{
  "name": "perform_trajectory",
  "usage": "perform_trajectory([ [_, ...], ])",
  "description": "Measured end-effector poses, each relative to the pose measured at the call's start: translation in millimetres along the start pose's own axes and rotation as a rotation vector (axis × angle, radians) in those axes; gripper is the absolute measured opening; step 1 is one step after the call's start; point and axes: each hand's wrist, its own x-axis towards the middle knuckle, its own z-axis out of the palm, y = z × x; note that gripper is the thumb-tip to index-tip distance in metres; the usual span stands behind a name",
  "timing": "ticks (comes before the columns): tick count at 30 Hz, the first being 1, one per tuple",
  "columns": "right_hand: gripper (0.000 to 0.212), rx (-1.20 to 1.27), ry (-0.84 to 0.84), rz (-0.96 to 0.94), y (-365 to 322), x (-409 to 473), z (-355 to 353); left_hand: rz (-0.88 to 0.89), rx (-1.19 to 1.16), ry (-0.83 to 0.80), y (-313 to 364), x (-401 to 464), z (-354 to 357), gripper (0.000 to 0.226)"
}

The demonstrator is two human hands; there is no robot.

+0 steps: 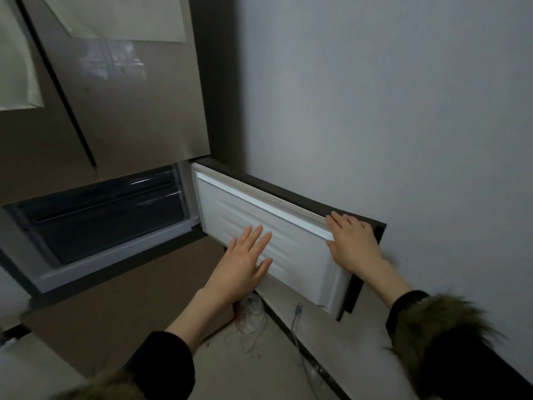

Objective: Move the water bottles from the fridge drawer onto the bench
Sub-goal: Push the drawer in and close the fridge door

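Note:
The lower fridge door [288, 249] stands swung open to the right, its white inner lining facing me. Behind it the dark fridge drawer [106, 217] sits inside the open compartment; no water bottles show in it from here. My left hand [245, 264] lies flat, fingers straight, against the door's white lining. My right hand [352, 241] rests on the door's top outer corner, fingers extended over its edge. The bench is out of view.
The brown upper fridge doors [121, 105] are closed, with pale sheets stuck on them. A grey wall [389, 111] runs right beside the open door. On the floor below lie a crumpled plastic bag [249, 313] and a loose cable [297, 319].

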Motion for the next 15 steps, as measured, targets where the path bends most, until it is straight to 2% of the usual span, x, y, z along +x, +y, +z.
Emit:
perform_trajectory([
  [5,0.057,0.071,0.111,-0.142,-16.7,-23.4,-3.1,-0.019,-0.101,0.021,11.6,-11.9,10.9,0.056],
  [10,0.046,0.366,0.024,-0.247,-37.4,-33.4,-24.3,-0.012,-0.203,0.128,6.8,-24.0,8.0,0.052],
  [15,0.035,0.612,0.050,-0.385,-76.6,-41.9,-24.1,-0.004,-0.249,0.155,-13.2,-45.6,-9.4,0.058],
])
